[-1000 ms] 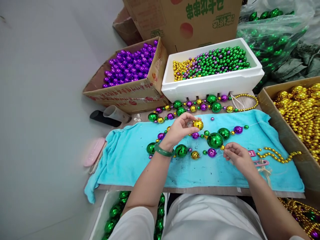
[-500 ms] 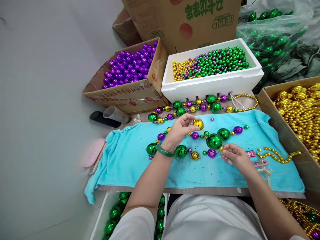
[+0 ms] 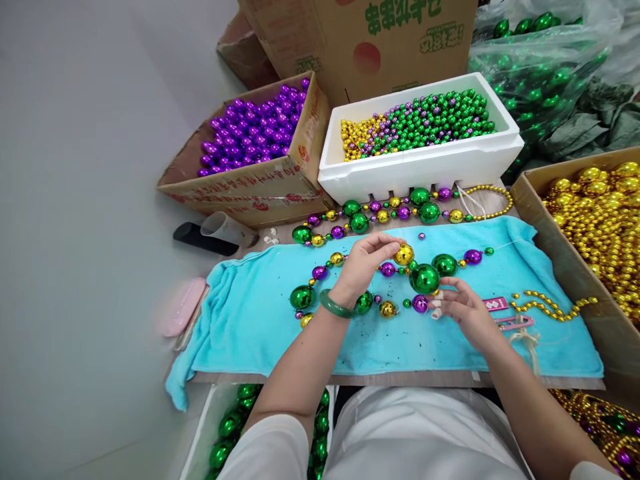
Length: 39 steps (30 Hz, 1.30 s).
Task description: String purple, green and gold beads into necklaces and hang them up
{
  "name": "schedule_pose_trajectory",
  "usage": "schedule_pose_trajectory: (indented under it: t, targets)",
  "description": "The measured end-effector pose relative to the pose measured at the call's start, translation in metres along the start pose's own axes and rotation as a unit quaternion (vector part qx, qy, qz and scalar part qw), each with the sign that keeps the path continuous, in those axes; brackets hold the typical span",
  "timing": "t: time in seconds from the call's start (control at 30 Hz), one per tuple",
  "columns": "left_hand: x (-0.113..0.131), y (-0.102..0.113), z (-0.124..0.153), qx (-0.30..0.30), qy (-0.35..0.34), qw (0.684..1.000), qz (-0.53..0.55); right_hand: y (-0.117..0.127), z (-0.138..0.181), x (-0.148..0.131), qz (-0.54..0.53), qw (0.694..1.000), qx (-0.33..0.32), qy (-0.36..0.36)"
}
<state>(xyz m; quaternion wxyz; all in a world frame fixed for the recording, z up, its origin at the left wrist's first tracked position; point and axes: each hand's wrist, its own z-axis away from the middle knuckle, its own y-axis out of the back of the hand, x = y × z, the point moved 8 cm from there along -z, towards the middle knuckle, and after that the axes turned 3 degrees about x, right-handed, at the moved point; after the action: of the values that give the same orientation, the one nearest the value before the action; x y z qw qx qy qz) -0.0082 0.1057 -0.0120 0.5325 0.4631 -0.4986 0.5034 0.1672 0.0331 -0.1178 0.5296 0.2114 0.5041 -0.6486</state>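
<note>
My left hand (image 3: 364,261), with a green bangle (image 3: 335,304) at its wrist, pinches a shiny gold bead (image 3: 404,254) above the blue towel (image 3: 260,313). Just right of that bead is a large green bead (image 3: 425,279), with another green bead (image 3: 445,265) behind it. My right hand (image 3: 465,308) has its fingers apart beside the large green bead and a purple bead (image 3: 421,304). White wraps show on its fingertips; whether they touch the purple bead is unclear. A strung row of beads (image 3: 303,297) curves across the towel to the left, partly hidden by my left arm.
Behind the towel lies a finished-looking bead string (image 3: 359,222). Beyond it stand a carton of purple beads (image 3: 305,143) and a white foam box (image 3: 420,163). A carton of gold beads (image 3: 560,257) borders the right side. Pink snips (image 3: 515,322) and a gold bead chain (image 3: 550,308) lie nearby.
My right hand has moved left and spread its fingers from a pinch near the large green bead. My left hand, still on the gold bead, has shifted slightly right, toward the large green bead.
</note>
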Motion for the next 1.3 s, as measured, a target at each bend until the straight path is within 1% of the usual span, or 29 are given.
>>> schedule_pose_trajectory:
  t: [0.07, 0.13, 0.2, 0.23, 0.27, 0.3, 0.33, 0.4, 0.47, 0.53, 0.63, 0.73, 0.8, 0.93, 1.0, 1.03, 1.1, 1.2, 1.23, 1.3]
  targets:
    - [0.010, -0.003, 0.002, 0.010, -0.032, 0.999, -0.019, -0.004, 0.003, 0.003, 0.056, 0.998, -0.024, -0.018]
    - [0.023, -0.011, 0.005, 0.000, -0.066, 0.996, -0.052, 0.001, 0.005, -0.003, 0.181, 0.984, -0.008, 0.000]
    - [0.036, -0.021, 0.008, -0.013, -0.098, 0.991, -0.087, 0.010, 0.007, -0.021, 0.322, 0.944, 0.042, 0.061]
    - [0.041, -0.025, 0.009, -0.016, -0.114, 0.988, -0.101, 0.012, 0.009, -0.033, 0.373, 0.919, 0.070, 0.102]
    - [0.045, -0.029, 0.010, -0.019, -0.129, 0.985, -0.113, 0.014, 0.012, -0.045, 0.402, 0.899, 0.096, 0.142]
    - [0.048, -0.033, 0.011, -0.022, -0.140, 0.982, -0.122, 0.014, 0.015, -0.057, 0.407, 0.888, 0.119, 0.179]
    - [0.050, -0.037, 0.011, -0.026, -0.150, 0.980, -0.128, 0.013, 0.019, -0.067, 0.394, 0.884, 0.133, 0.213]
    - [0.054, -0.046, 0.013, -0.037, -0.165, 0.976, -0.134, 0.006, 0.026, -0.085, 0.338, 0.890, 0.135, 0.274]
    - [0.058, -0.056, 0.015, -0.055, -0.187, 0.971, -0.138, -0.004, 0.030, -0.098, 0.286, 0.898, 0.111, 0.316]
    - [0.064, -0.065, 0.019, -0.075, -0.210, 0.964, -0.143, -0.017, 0.031, -0.106, 0.256, 0.904, 0.071, 0.334]
    - [0.075, -0.071, 0.024, -0.083, -0.219, 0.963, -0.131, -0.028, 0.023, -0.106, 0.252, 0.916, 0.024, 0.312]
    - [0.082, -0.066, 0.025, -0.051, -0.199, 0.975, -0.082, -0.028, 0.012, -0.093, 0.266, 0.929, 0.014, 0.255]
    - [0.083, -0.060, 0.024, -0.028, -0.179, 0.982, -0.051, -0.027, 0.008, -0.082, 0.278, 0.934, 0.009, 0.224]
    - [0.072, -0.055, 0.021, -0.011, -0.148, 0.989, -0.016, -0.031, 0.008, -0.065, 0.301, 0.932, -0.025, 0.200]
    - [0.061, -0.055, 0.020, -0.014, -0.131, 0.991, -0.008, -0.032, 0.009, -0.063, 0.275, 0.940, -0.033, 0.198]
    - [0.052, -0.057, 0.020, -0.025, -0.118, 0.993, -0.009, -0.031, 0.009, -0.064, 0.247, 0.948, -0.029, 0.199]
    - [0.030, -0.065, 0.022, -0.072, -0.080, 0.994, -0.033, -0.026, 0.009, -0.068, 0.171, 0.965, -0.006, 0.201]
    - [-0.011, -0.083, 0.033, -0.182, -0.027, 0.976, -0.115, -0.016, 0.008, -0.071, 0.059, 0.981, 0.017, 0.186]
    - [-0.023, -0.087, 0.037, -0.204, -0.021, 0.968, -0.142, -0.014, 0.007, -0.071, 0.034, 0.984, 0.017, 0.175]
    - [-0.039, -0.090, 0.041, -0.212, -0.027, 0.961, -0.177, -0.010, 0.005, -0.066, 0.003, 0.989, 0.018, 0.148]
